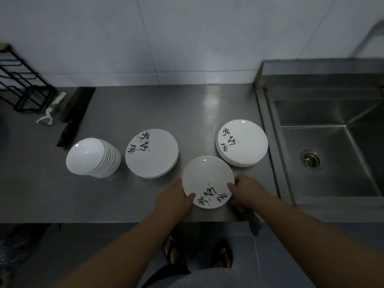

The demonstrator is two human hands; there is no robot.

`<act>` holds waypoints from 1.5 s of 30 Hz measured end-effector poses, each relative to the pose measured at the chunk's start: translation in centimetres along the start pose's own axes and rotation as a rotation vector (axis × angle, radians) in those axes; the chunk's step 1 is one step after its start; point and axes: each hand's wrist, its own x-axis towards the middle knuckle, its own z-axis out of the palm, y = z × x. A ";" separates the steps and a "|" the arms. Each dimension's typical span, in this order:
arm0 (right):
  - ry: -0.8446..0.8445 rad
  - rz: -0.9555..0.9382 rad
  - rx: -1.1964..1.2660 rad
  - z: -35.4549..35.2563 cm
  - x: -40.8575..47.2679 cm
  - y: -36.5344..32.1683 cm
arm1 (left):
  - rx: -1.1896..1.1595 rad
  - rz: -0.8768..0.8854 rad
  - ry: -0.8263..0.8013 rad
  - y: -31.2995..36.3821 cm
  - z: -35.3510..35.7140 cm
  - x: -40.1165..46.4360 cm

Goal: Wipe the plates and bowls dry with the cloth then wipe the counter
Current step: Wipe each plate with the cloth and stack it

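Head view shows both hands gripping one plate [207,180] at the counter's [124,109] near edge: left hand [176,197] and right hand [247,189] each curl a thumb over its rim. A dark cloth [249,219] seemingly hangs under the right hand. Judging by the layout, drying is midway: two plate stacks [152,153] [242,142], one bowl stack [93,156]; counter wiping remains.

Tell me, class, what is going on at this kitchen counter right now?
A person stands at a stainless steel counter, holding one round white plate with black brush lettering by its edges: the left hand on one side, the right hand on the other. A dark cloth seems to hang beneath the right hand. Two stacks of matching plates and a stack of white bowls sit beyond.
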 end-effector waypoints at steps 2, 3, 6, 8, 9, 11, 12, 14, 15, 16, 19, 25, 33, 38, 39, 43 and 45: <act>-0.030 0.037 0.039 -0.2 0.7 -1.0 | -0.078 -0.031 -0.087 0.3 -0.7 0.8; -0.041 0.059 0.049 -0.3 1.0 -1.4 | -0.110 -0.040 -0.111 0.4 -0.9 1.3; -0.049 0.127 0.064 -0.4 0.9 -2.3 | -0.131 -0.042 -0.152 1.0 -1.9 2.1; -0.052 0.121 0.096 -1.2 0.1 -3.0 | -0.138 -0.044 -0.149 1.6 -3.0 2.1; -0.017 0.101 0.129 -1.9 -0.5 -3.6 | -0.166 -0.036 -0.132 2.0 -3.8 2.0; 0.098 0.082 0.277 -3.6 -2.1 -5.0 | -0.223 -0.035 -0.072 3.1 -6.0 1.3; 0.183 0.078 0.360 -4.7 -3.0 -5.8 | -0.232 -0.038 -0.041 3.8 -7.3 1.0; 0.363 0.038 0.526 -6.8 -4.5 -7.3 | -0.314 -0.022 0.015 5.1 -10.0 0.5; 0.438 -0.014 0.612 -8.0 -5.3 -8.1 | -0.422 -0.013 0.052 6.0 -11.4 0.4; 0.507 -0.087 0.710 -9.1 -6.0 -8.9 | -0.596 -0.018 0.084 6.8 -12.7 0.4; 0.560 -0.322 0.951 -12.0 -7.1 -10.4 | -1.251 -0.051 0.054 9.4 -16.7 0.2; 0.538 -0.481 0.788 -15.1 -7.6 -12.2 | -1.554 0.048 0.008 10.6 -21.4 1.1; 0.853 -0.532 0.906 -20.7 -11.3 -16.3 | -1.599 0.134 -0.034 11.2 -24.8 0.4; 0.836 -0.684 0.001 -19.2 -11.1 -18.6 | -1.623 0.270 -0.110 12.6 -25.6 -0.8; 0.830 -0.652 -0.115 -18.8 -11.1 -18.8 | -1.636 0.289 -0.110 12.8 -25.8 -0.9; 0.823 -0.649 -0.207 -17.6 -12.0 -19.8 | -1.612 0.318 -0.096 12.9 -26.7 -1.2; 0.827 -0.693 -0.117 -17.6 -12.6 -20.3 | -1.597 0.345 -0.119 12.9 -27.0 -1.4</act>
